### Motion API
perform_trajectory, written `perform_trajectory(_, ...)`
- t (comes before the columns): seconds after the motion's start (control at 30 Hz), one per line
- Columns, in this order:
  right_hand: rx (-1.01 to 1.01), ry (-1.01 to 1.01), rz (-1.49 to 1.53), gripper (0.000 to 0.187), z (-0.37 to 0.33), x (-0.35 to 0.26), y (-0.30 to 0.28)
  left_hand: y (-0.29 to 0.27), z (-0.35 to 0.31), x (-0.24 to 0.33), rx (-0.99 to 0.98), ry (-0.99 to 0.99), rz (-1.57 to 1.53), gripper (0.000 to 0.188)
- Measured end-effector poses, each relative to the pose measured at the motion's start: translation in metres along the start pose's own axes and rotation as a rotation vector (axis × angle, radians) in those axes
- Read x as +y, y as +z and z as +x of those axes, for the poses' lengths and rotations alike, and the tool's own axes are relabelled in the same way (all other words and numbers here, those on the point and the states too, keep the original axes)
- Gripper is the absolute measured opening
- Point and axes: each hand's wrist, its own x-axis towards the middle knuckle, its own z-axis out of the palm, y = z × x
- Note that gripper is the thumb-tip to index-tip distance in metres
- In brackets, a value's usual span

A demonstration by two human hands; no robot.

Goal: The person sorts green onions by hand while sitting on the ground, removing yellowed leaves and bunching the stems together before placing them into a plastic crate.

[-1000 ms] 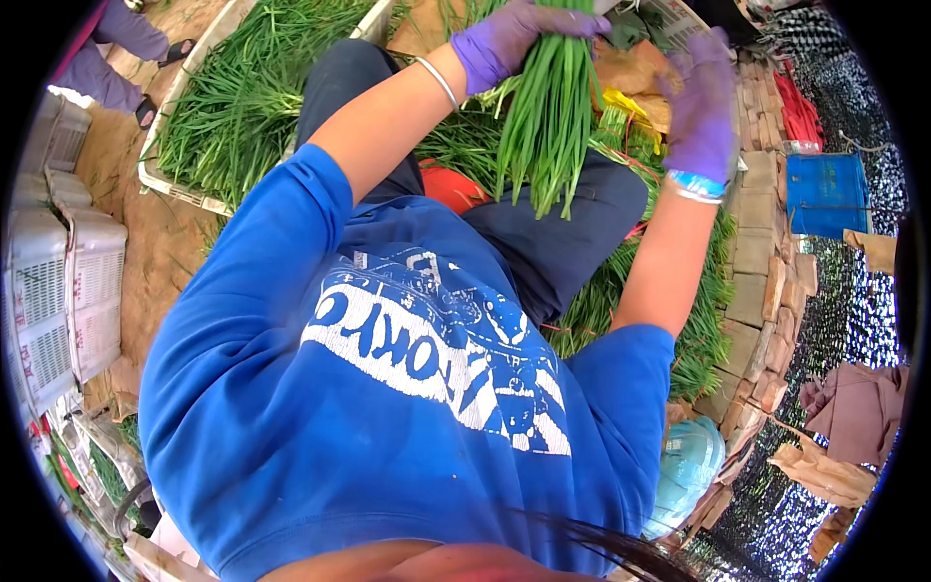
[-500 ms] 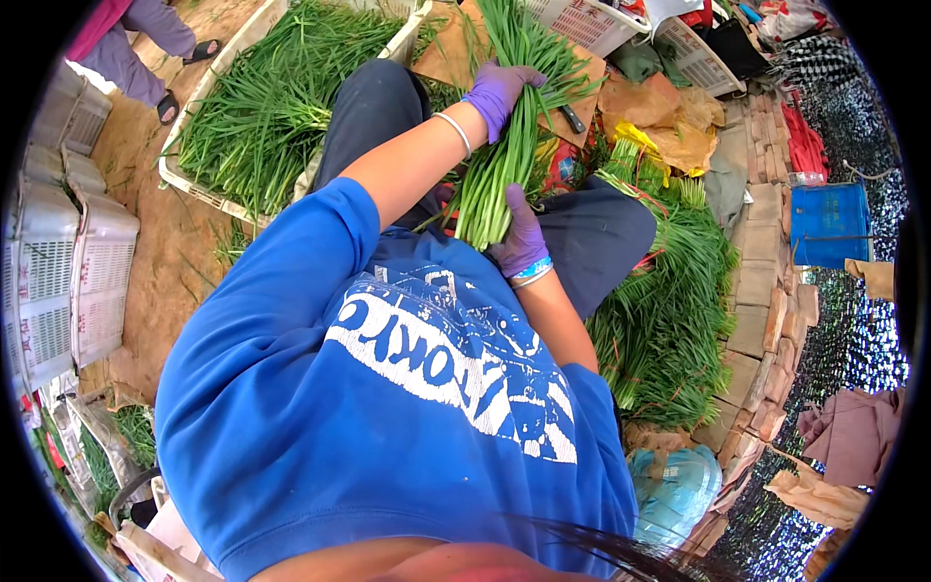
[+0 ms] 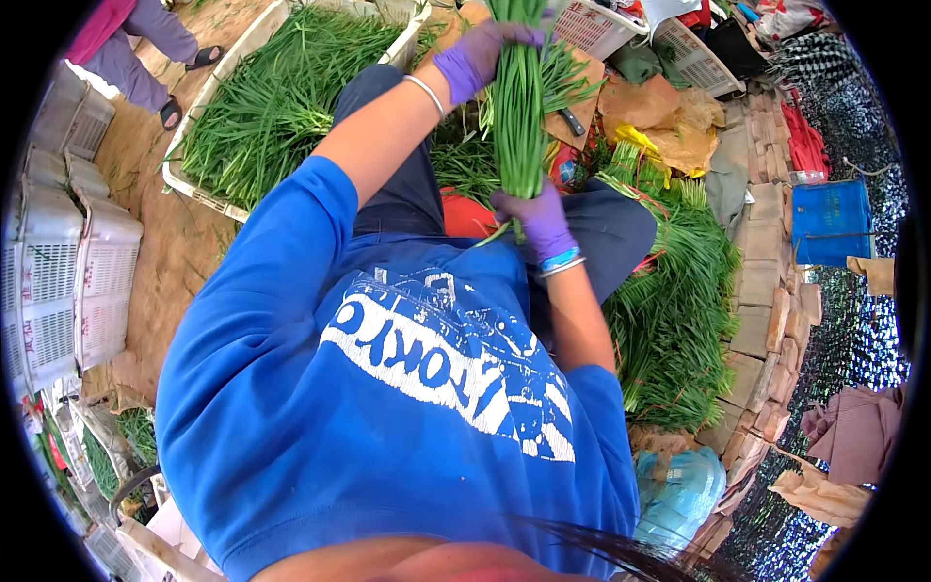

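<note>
Apart, left hand [image 3: 481,54] (farther out) and right hand [image 3: 539,217] clasp green stalks [image 3: 520,121].

We are holding a bunch of garlic chives [image 3: 521,116] lengthwise, our purple-gloved left hand [image 3: 488,53] wrapping its far part and our purple-gloved right hand [image 3: 536,215] clasping its near end. To our left, a white plastic crate [image 3: 206,201] is holding loose chives [image 3: 276,107]. A black-handled knife [image 3: 571,121] is lying just right of the bunch. Tied bundles of chives [image 3: 679,330] are lying heaped on our right, beside brick paving [image 3: 756,281]. Beyond the crate, another person [image 3: 145,58] is standing in greyish-purple trousers and dark sandals.
</note>
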Motion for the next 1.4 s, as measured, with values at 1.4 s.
perform_trajectory(1.4, 0.075, -0.519, -1.453, 0.082, 0.111, -0.15, 0.042, -0.049, 0.005, 0.046, -0.021, 0.32, -0.248, 0.026)
